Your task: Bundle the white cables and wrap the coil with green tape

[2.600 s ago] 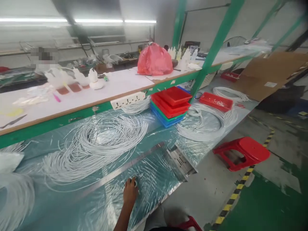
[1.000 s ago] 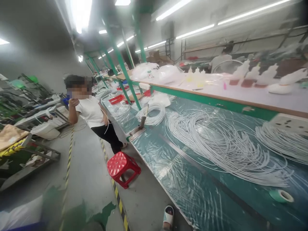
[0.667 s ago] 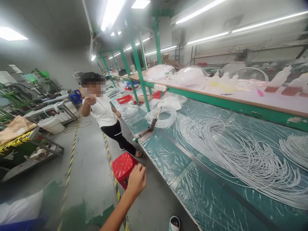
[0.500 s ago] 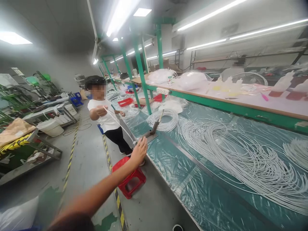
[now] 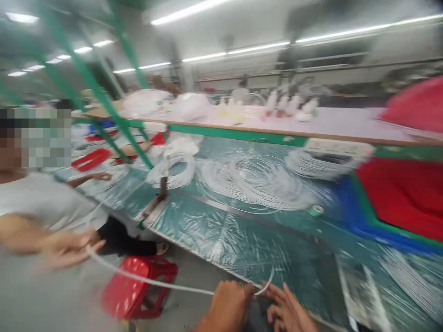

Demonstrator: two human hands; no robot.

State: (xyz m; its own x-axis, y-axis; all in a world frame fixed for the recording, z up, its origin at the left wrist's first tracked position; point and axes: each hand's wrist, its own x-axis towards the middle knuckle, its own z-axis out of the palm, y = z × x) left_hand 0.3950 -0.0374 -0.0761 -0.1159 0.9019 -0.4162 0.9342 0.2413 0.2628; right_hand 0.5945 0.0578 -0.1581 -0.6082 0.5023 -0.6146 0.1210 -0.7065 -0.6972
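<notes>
My left hand (image 5: 230,302) is closed around a white tube (image 5: 155,280) at the bottom centre, by the table's front edge. Just right of it, my right hand (image 5: 285,306) has its fingers partly spread beside the short curved end of the tube; whether they pinch it is unclear. Leftward, the tube runs to the hand (image 5: 74,244) of another person in a white shirt. A cutter with an upright handle (image 5: 163,186) stands on the green table (image 5: 207,235). Coils of white tubing (image 5: 256,180) lie behind.
A red stool (image 5: 128,288) stands on the floor left of the table. Red, green and blue trays (image 5: 408,198) sit at the right. A small green roll (image 5: 316,210) lies near the coils. A raised shelf (image 5: 221,124) with bottles runs along the back.
The view has swung right and the other person appears closer at the left. My left hand has left the cutter and now holds the tube; my right hand has come into view.
</notes>
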